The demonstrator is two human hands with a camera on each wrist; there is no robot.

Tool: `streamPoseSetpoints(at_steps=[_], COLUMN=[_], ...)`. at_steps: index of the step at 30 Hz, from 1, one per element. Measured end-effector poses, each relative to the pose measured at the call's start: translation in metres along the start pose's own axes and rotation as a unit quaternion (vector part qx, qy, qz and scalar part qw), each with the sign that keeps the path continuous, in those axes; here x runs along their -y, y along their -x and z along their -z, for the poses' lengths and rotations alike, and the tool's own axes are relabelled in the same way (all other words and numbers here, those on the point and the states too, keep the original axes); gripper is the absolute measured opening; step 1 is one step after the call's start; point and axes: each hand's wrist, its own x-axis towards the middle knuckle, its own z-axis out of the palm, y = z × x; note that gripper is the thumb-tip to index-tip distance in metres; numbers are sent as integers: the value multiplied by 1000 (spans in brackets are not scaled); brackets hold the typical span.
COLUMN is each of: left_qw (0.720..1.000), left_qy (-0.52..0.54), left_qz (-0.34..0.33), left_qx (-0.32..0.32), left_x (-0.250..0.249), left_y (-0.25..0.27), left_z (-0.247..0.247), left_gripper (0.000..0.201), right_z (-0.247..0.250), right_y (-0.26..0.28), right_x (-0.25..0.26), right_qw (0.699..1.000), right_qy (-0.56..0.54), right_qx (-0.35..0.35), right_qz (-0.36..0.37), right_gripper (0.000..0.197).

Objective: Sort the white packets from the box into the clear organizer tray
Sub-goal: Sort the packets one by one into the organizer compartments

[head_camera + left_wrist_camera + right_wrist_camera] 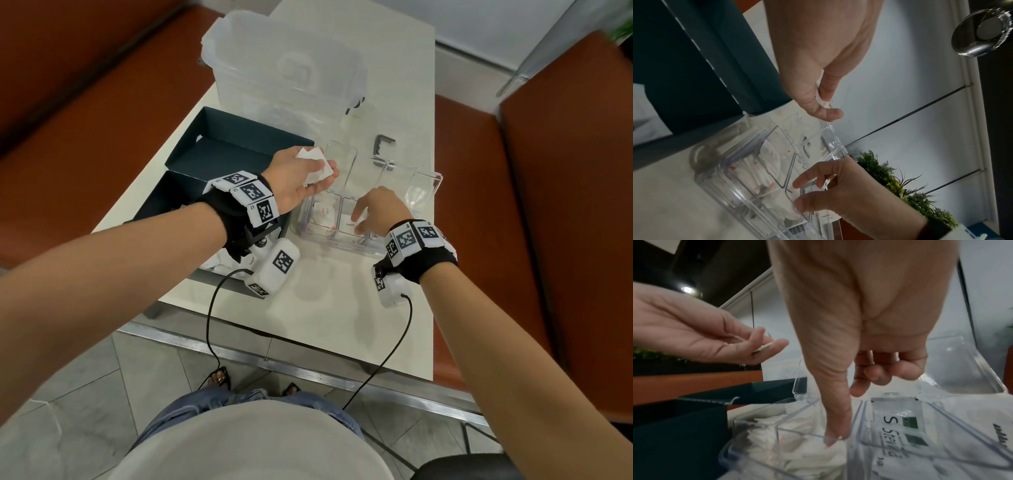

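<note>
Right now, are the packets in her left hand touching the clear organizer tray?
Apart. The right wrist view shows the left hand pinching the packets in the air, with open space between them and the tray below.

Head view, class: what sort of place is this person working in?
Probably a café or restaurant booth. A pale table stands between reddish-brown padded benches, and the packets in the clear tray read like sweetener sachets.

A white table (pixel 308 308) (metal-edged) stands between rust-brown benches (pixel 565 205) on grey floor tiles (pixel 85 394).
</note>
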Motion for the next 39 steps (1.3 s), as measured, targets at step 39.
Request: streamPoseSetpoints(at_steps=[39], left_qw=[995], left_qy=[-83], left_qz=[-19], left_qx=[45], left_x=[15], left_y=[-5], left_z=[-13], left_gripper=[27], right_z=[47], right_y=[14], right_x=[2], right_qw=[888], right_qy=[-451], right_qx=[-95], right_qz=[7], right_gripper=[10])
